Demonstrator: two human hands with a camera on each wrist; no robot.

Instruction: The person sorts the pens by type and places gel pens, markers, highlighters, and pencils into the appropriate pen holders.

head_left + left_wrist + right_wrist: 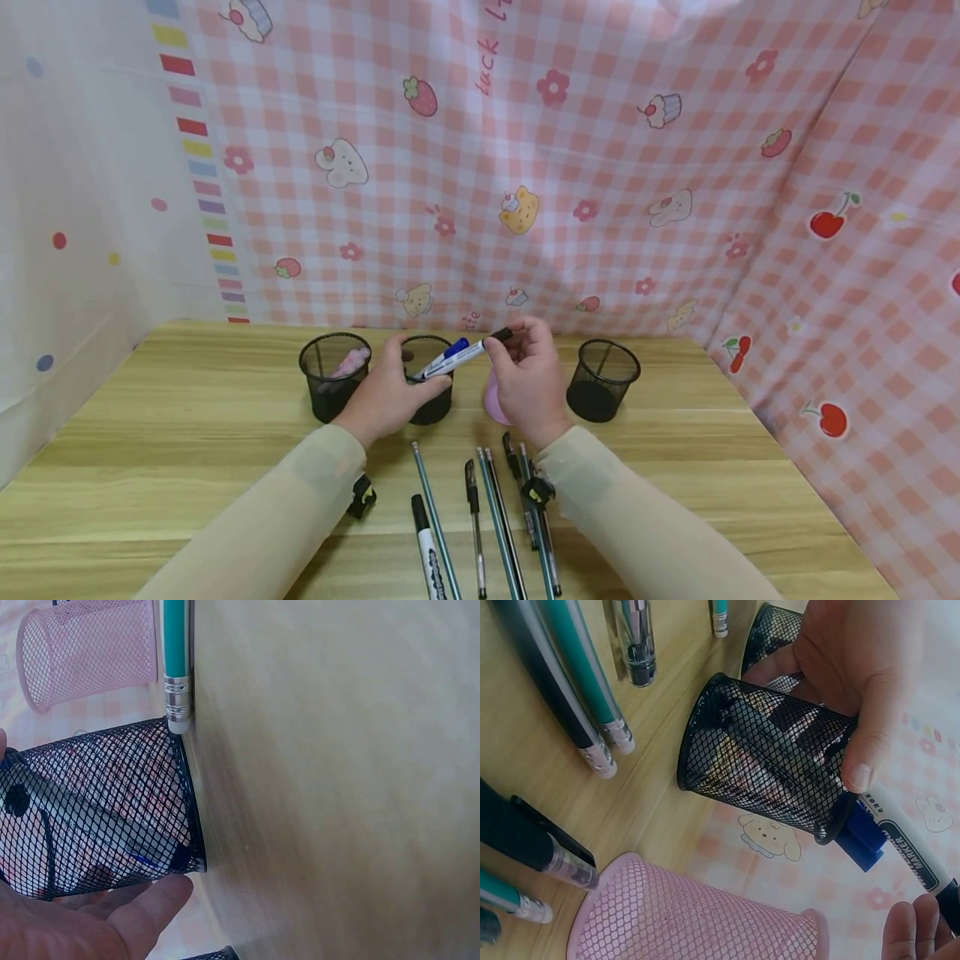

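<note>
My left hand [386, 396] holds a black mesh pen cup [765, 757], its thumb at the rim and its other fingers on the far side. A blue-capped marker [861, 834] stands tilted in this cup, its cap above the rim. Beside it, my right hand [530, 375] pinches a white marker [904, 836] by its black cap end. That marker slants down to the left, its lower end at the cup's mouth. Just under the right hand stands a pink mesh cup [697, 915], mostly hidden in the head view.
Left stands a black mesh cup [322, 400] with a fluffy pink thing [351, 362] inside; another black mesh cup [596, 404] is at right. Several pencils [431, 508] and pens [476, 517], plus a black-capped marker [427, 550], lie between the forearms. A checked cloth [480, 167] hangs behind.
</note>
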